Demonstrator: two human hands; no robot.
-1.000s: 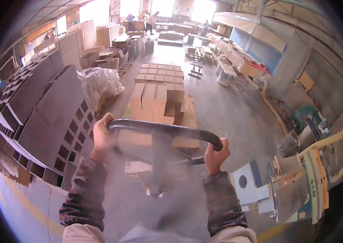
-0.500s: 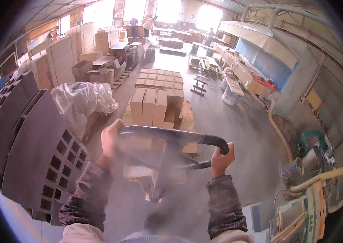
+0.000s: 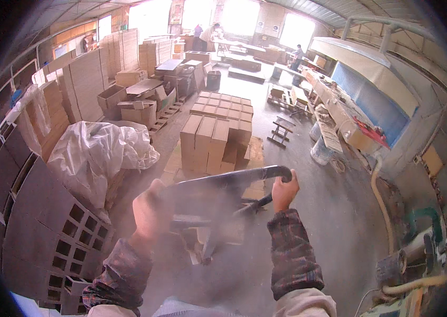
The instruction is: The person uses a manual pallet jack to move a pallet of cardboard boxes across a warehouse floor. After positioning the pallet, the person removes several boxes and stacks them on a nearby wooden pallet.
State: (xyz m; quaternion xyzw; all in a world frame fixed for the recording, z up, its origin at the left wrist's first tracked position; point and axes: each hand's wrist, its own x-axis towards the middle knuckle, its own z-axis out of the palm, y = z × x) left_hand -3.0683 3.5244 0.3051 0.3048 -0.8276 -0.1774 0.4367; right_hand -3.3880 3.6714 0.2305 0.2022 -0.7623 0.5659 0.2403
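Note:
My left hand (image 3: 149,211) is closed round the left end of a black loop handle (image 3: 223,177), which looks like that of a hand pallet truck. The curved right end sits in the closed fingers of my right hand (image 3: 284,191). Below the bar the lower frame is blurred and hazy, so its parts do not show well. Just beyond the handle stands a block of brown cardboard boxes (image 3: 198,141), packed side by side on a flat brown sheet or pallet (image 3: 257,153).
Crumpled clear plastic sheeting (image 3: 102,153) covers a pile at left, beside grey slotted panels (image 3: 33,206). Stacked boards (image 3: 78,87) stand farther back. At right are a small stool (image 3: 281,131), a long bench (image 3: 329,100) and a beige hose (image 3: 383,211). Several people work far off.
The view has turned slightly left, so the boxes and room sit farther right. The handle now slopes more, its right end higher. Both hands keep their hold.

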